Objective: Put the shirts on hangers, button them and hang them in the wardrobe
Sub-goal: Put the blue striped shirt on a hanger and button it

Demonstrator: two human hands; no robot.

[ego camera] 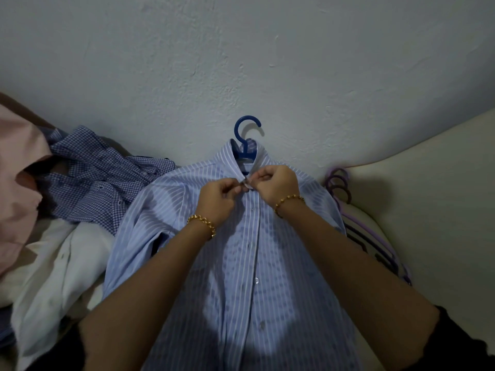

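Pale textured wall [241,49] at the back, with everything laid out on a soft surface up against it. Light blue striped shirt [241,263] lies flat, front up, directly under both hands and running down between the forearms. It's on a blue hanger [245,129], whose hook pokes out of the collar just beyond the fingertips.

Left hand [217,195] and right hand [277,183] meet at the collar opening, fingers curled, each pinching an edge of the fabric at the top button spot [247,184]. Can't tell if that button is actually through. Lower down the placket, nearer the wrists, one white button [256,280] shows. Gold bracelet [202,223] on each wrist.

Out past the left hand sits a crumpled blue checked shirt [101,178], then a pink garment [18,170], with a white shirt [61,263] beside the left forearm. Just off the right hand there's a bunch of purple hangers [340,188], resting against a cream cushion [428,196].
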